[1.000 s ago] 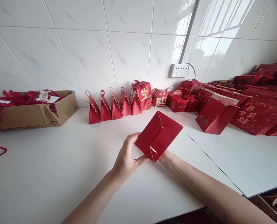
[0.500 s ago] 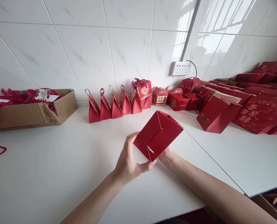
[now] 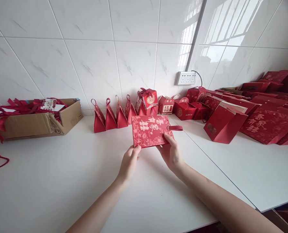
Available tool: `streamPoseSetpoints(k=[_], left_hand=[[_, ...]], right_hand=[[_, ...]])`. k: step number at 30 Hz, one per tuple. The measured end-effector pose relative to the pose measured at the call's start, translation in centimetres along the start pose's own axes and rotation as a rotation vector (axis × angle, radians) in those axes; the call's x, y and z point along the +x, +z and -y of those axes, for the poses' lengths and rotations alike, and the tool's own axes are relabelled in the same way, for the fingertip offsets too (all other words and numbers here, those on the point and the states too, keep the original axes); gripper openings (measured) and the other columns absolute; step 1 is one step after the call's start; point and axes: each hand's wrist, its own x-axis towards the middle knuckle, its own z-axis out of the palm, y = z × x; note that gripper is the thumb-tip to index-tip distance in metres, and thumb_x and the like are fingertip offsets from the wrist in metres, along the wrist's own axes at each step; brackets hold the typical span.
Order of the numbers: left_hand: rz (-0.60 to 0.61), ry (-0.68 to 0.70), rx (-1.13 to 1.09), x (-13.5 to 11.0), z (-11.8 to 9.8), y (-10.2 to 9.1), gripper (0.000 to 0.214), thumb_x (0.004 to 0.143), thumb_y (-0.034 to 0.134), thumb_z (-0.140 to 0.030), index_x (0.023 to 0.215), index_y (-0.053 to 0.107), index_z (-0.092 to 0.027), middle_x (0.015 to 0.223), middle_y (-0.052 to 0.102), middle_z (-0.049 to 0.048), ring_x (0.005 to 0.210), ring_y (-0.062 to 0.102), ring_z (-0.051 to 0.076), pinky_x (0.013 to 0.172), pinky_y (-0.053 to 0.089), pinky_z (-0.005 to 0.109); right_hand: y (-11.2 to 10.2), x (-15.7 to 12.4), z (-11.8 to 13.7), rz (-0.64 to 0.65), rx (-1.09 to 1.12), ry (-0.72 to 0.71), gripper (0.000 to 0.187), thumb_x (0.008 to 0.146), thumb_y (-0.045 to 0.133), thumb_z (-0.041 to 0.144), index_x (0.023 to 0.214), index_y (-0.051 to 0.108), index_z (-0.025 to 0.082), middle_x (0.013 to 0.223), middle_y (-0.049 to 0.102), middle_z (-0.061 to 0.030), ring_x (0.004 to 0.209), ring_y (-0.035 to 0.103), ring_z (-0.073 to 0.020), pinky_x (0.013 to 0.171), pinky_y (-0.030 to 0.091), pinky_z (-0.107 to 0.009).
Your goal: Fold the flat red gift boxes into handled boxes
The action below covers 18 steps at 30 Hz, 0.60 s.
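A red paper gift bag (image 3: 150, 130) with gold characters and a flower print is held over the white table (image 3: 49, 181), its printed face toward me. My left hand (image 3: 129, 161) pinches its lower left corner. My right hand (image 3: 171, 152) grips its lower right edge, thumb on the front. A red ribbon handle (image 3: 175, 128) sticks out at the bag's right side.
Several red triangular boxes (image 3: 111, 115) and small red gift boxes (image 3: 165, 105) line the tiled wall. A cardboard box (image 3: 39, 121) with red ribbons sits at the left. Stacks of flat red bags (image 3: 267, 119) and an upright red bag (image 3: 224, 123) fill the right. A wall socket (image 3: 185, 78) is above.
The bag was held bottom-up, showing its folded base. It has been turned and flattened so its printed face shows, and both hands have shifted up to its lower edge.
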Motion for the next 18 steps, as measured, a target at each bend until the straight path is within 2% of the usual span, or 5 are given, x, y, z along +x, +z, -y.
streamPoseSetpoints(k=[5,8,11,15,18], left_hand=[[0.023,0.082,-0.066,-1.0,0.2,0.8,0.04,0.091,0.038,-0.049,0.098,0.066,-0.022,0.104,0.071,0.0104,0.103,0.066,0.028,0.086,0.056,0.043],[0.096,0.168,-0.088,-1.7,-0.2,1.1,0.042,0.089,0.041,-0.051,0.108,0.064,-0.022,0.104,0.072,0.011,0.109,0.064,0.03,0.093,0.053,0.047],[0.149,0.118,-0.113,-1.8,-0.5,1.0,0.049,0.085,0.045,-0.054,0.114,0.063,-0.02,0.106,0.071,0.012,0.113,0.061,0.033,0.099,0.048,0.051],[0.115,-0.067,-0.081,-1.4,-0.2,0.9,0.057,0.083,0.047,-0.058,0.12,0.059,-0.016,0.12,0.066,0.0141,0.123,0.054,0.035,0.103,0.043,0.048],[0.113,-0.051,-0.001,-1.1,0.2,0.9,0.053,0.086,0.045,-0.056,0.121,0.057,-0.018,0.127,0.062,0.0128,0.125,0.052,0.032,0.104,0.041,0.044]], right_hand=[[0.0,-1.6,-0.7,0.095,-0.164,-0.204,0.032,0.078,0.069,0.04,0.106,0.06,0.027,0.103,0.069,-0.0029,0.1,0.064,-0.0227,0.083,0.058,-0.038],[-0.2,-2.3,-0.8,0.26,-0.378,-0.292,0.04,0.077,0.069,0.05,0.108,0.06,0.026,0.097,0.069,-0.0066,0.097,0.064,-0.0254,0.089,0.056,-0.041],[-0.1,-2.7,-0.3,0.4,-0.586,-0.29,0.044,0.076,0.068,0.055,0.107,0.061,0.025,0.093,0.069,-0.0083,0.092,0.065,-0.0269,0.085,0.057,-0.042],[0.3,-2.4,0.4,0.335,-0.721,-0.255,0.04,0.079,0.063,0.053,0.104,0.06,0.022,0.093,0.068,-0.008,0.093,0.065,-0.0265,0.083,0.056,-0.041],[0.1,-1.6,0.5,0.266,-0.803,-0.361,0.033,0.079,0.061,0.049,0.095,0.06,0.021,0.09,0.067,-0.0074,0.089,0.063,-0.0253,0.079,0.055,-0.039]])
